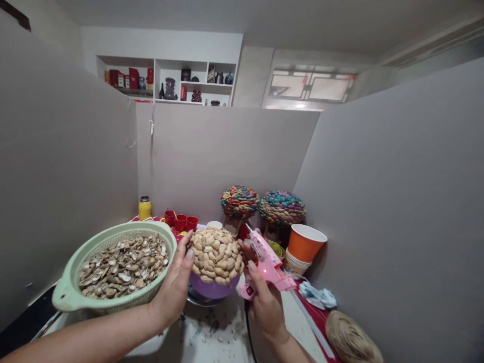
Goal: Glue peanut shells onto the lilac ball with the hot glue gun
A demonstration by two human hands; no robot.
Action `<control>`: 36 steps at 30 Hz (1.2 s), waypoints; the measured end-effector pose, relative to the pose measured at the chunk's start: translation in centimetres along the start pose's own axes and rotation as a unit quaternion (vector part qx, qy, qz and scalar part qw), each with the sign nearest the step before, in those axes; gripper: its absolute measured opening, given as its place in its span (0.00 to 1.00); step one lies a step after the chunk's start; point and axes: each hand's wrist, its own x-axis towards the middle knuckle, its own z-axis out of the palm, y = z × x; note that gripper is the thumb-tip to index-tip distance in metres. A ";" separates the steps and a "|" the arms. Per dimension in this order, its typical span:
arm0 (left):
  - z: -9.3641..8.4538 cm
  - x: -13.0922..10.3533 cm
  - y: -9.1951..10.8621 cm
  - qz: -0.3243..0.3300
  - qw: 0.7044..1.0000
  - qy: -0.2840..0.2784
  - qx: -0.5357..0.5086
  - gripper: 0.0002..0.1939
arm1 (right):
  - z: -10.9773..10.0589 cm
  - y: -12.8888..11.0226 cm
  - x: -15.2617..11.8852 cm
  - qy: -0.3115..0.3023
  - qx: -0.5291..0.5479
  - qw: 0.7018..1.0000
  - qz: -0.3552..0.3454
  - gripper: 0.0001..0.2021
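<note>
A dome covered in whole peanuts [216,254] sits over a rounded purple base [214,288] in the middle of the view. My left hand [177,277] presses against the dome's left side, thumb near, fingers reaching behind its edge. In my right hand [264,305] is a pink hot glue gun [266,267], its metal nozzle pointing up and away, an orange light glowing on its side. The right fingers, partly hidden, come close to the dome's right edge; I cannot tell whether they touch it. A black cord [248,327] hangs from the glue gun's handle.
On the left stands a green colander [66,290] of shells. Behind are red cups [180,222], a yellow bottle [144,208] and two colourful braided domes [240,201]. To the right are an orange paper tub [305,244], a blue-white cloth [316,295] and a twine coil [350,337]. Grey partitions surround the table.
</note>
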 end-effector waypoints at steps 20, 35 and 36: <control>1.2 2.9 -3.2 0.001 0.995 0.074 0.067 0.31 | 0.2 2.7 0.0 0.019 -0.023 0.997 0.077 0.27; 1.0 2.1 -2.2 0.086 0.977 0.059 0.188 0.32 | 0.8 1.6 -0.2 0.020 0.038 0.996 0.082 0.26; 0.9 1.8 -2.0 0.085 0.977 0.053 0.188 0.32 | 0.8 1.7 -0.1 0.023 0.040 0.995 0.083 0.25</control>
